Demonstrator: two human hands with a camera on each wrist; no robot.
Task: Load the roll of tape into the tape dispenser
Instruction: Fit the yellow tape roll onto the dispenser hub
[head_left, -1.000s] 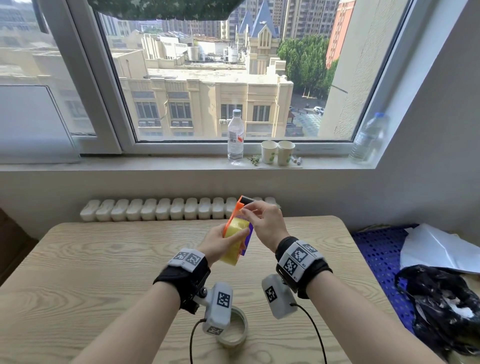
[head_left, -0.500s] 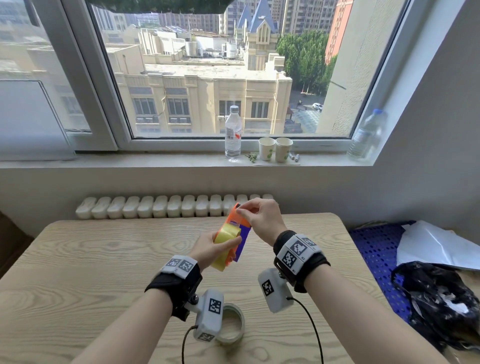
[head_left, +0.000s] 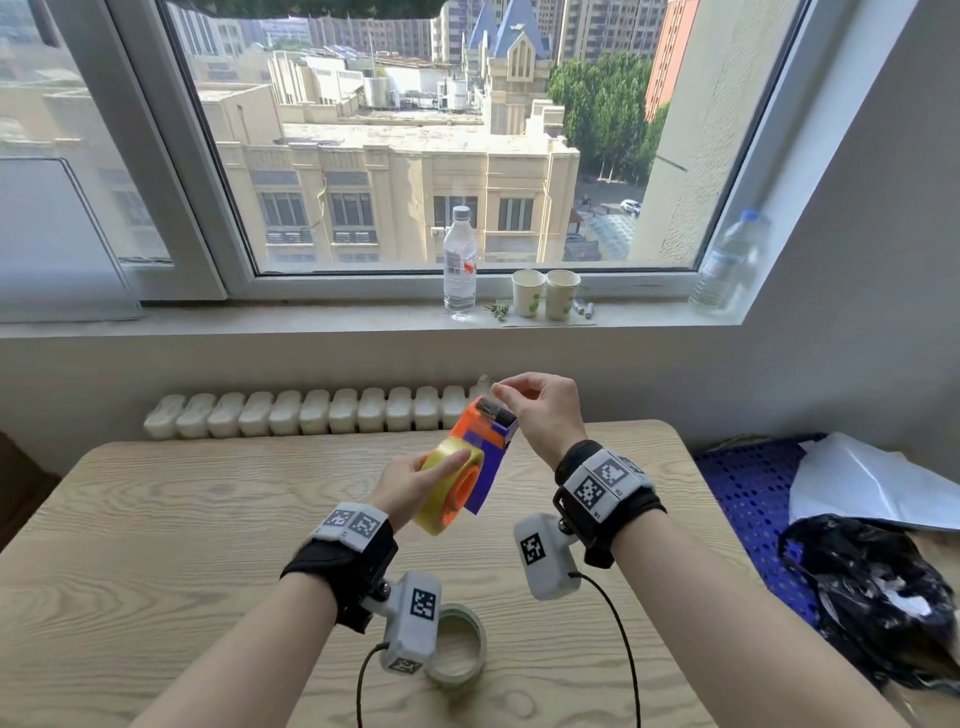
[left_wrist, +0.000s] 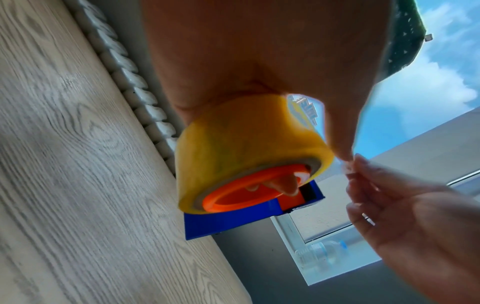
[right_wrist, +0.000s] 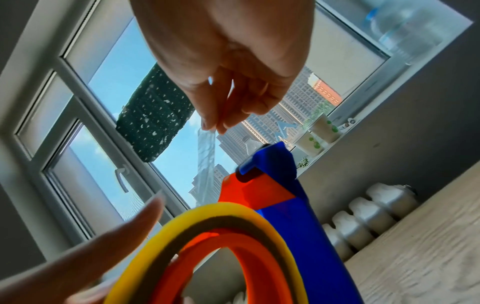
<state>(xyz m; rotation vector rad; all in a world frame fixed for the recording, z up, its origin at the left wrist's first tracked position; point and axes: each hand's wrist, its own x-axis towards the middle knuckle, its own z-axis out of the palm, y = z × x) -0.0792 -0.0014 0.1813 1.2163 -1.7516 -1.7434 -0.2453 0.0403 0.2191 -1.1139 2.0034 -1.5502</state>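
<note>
A yellowish roll of tape (head_left: 448, 480) (left_wrist: 233, 148) (right_wrist: 197, 218) sits on the orange hub of the blue and orange tape dispenser (head_left: 485, 447) (left_wrist: 228, 218) (right_wrist: 288, 216). My left hand (head_left: 410, 483) grips the roll and dispenser together above the wooden table (head_left: 156, 519). My right hand (head_left: 535, 410) (right_wrist: 215, 125) pinches the clear free end of the tape (right_wrist: 206, 152) just above the dispenser's top end. The strip runs from the roll up to the pinching fingertips (left_wrist: 350, 166).
A second, clear tape roll (head_left: 460, 654) lies on the table near its front edge, under my left wrist. The windowsill holds a water bottle (head_left: 460, 260), two paper cups (head_left: 545, 293) and another bottle (head_left: 730, 265). A blue perforated surface with a black bag (head_left: 872, 587) stands at the right.
My right hand has lifted up and away from the dispenser's top, drawing out the tape end. My left hand has tilted the dispenser and lowered it slightly.
</note>
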